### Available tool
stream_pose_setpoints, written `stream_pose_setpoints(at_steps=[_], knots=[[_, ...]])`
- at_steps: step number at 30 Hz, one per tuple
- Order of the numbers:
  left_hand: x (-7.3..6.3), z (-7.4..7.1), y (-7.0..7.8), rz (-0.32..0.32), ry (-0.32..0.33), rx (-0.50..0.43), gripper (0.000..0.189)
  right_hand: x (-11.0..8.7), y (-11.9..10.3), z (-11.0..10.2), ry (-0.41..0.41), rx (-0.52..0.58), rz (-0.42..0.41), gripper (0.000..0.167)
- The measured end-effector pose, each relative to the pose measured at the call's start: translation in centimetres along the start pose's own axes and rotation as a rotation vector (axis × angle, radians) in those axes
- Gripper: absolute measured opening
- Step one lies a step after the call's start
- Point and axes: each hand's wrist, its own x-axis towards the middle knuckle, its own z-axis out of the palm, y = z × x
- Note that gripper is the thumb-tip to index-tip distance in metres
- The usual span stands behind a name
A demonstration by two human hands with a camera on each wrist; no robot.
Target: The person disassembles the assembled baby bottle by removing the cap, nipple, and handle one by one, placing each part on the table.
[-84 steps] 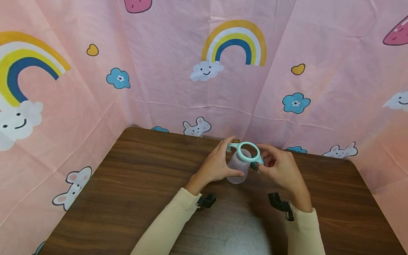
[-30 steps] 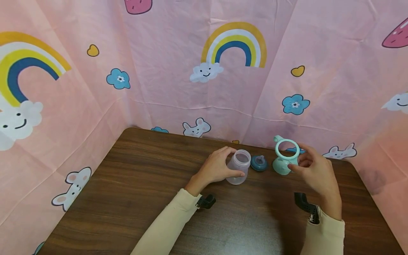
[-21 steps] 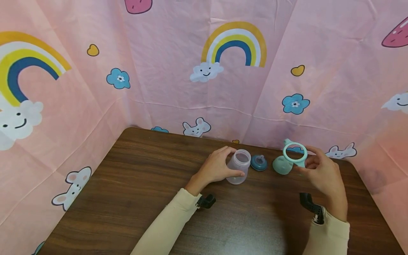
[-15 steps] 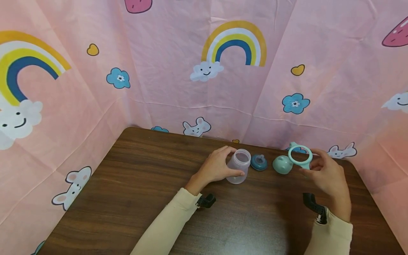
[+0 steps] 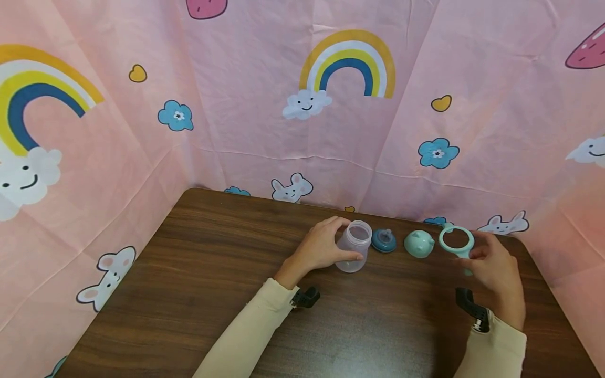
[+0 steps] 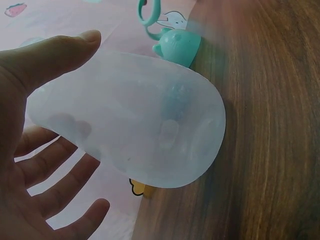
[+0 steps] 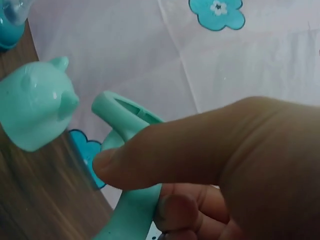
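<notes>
My left hand (image 5: 323, 244) grips a clear, uncapped baby bottle (image 5: 354, 245) that stands upright on the table. In the left wrist view the bottle (image 6: 135, 120) lies between the thumb and the fingers. At the right, my right hand (image 5: 493, 265) pinches a mint green two-handled bottle ring (image 5: 456, 255). The right wrist view shows thumb and fingers on one handle (image 7: 137, 210) of it. Between the hands sit a blue collar with a clear nipple (image 5: 384, 241) and a mint dome cap with small ears (image 5: 419, 244). Whether the ring touches the table, I cannot tell.
The dark wood table (image 5: 212, 273) ends at a pink printed cloth (image 5: 255, 115) behind the row of parts. More cloth hangs along the left and right sides. Black camera mounts (image 5: 307, 297) jut from both wrists.
The right hand has carried the ring from above the bottle to the right, past the nipple collar and the cap, and lowered it. The left hand and the bottle have stayed in place.
</notes>
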Motion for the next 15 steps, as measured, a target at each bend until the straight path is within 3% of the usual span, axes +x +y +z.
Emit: stream_pose_setpoints(at_steps=[15], knots=[[-0.1,-0.1,0.1,0.000,0.002,0.005,0.078,0.3,1.7,0.7,-0.051,0.002,0.051,0.076]])
